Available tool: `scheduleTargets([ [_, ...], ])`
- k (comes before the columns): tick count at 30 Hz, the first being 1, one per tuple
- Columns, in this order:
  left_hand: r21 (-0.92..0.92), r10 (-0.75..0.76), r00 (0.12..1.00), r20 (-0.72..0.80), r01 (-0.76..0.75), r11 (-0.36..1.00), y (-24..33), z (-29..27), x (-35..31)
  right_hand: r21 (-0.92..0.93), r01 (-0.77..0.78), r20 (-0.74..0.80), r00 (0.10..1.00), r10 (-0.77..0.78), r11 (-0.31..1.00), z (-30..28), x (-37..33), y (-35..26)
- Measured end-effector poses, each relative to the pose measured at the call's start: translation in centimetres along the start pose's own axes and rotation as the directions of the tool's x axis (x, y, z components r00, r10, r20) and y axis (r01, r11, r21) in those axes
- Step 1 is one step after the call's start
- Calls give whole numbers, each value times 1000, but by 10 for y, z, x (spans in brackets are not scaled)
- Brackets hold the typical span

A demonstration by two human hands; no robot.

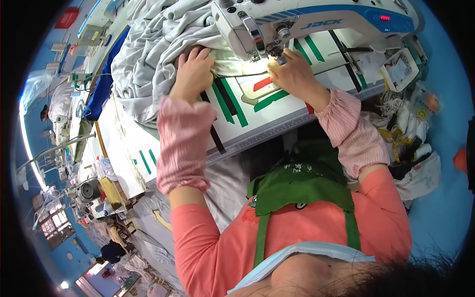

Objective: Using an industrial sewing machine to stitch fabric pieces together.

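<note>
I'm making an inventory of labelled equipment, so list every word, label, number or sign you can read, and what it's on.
Sewing machine: large blue lettering on the arm; a brand, so not copied.
Display: glowing red characters, too small and blurred to read.
Green apron: small white characters, too blurred.
Ruler strip along the table edge: fine markings, too small.

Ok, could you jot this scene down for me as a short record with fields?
Left hand: resting on the pale grey fabric, fingers spread
Right hand: close by the needle area of the sewing machine; whether it grips anything is unclear
Fabric: bunched in loose folds, mostly left of the machine
Machine: white and blue, lamp lighting the needle area
Worktop: white, with green, black and red strips and a ruler along the near edge
Clothing: green apron, pink sleeve covers
</note>
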State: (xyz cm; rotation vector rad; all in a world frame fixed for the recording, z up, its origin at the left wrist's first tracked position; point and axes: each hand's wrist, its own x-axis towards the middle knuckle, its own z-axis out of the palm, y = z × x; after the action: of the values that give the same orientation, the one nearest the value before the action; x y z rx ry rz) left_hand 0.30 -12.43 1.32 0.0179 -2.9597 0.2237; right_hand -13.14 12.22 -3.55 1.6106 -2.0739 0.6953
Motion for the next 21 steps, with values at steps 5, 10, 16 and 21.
scheduleTargets([
  [5, -121, 46, 936, -349, -94, 988, 96, 6, -4, 57, -64, -24, 998, 66, 996, -1, -3, 3],
  [10, -230, 54, 937, -344, -140, 963, 90, 30, -2, 79, -41, -59, 997, 46, 996, -7, 2, 0],
  [16, -335, 158, 933, -323, -268, 903, 72, 30, -1, 183, 25, 14, 1000, -28, 983, 0, -9, 3],
  [21, -367, 154, 923, -352, -287, 885, 73, 29, -2, 166, 15, 55, 998, -24, 986, -4, -6, 2],
])
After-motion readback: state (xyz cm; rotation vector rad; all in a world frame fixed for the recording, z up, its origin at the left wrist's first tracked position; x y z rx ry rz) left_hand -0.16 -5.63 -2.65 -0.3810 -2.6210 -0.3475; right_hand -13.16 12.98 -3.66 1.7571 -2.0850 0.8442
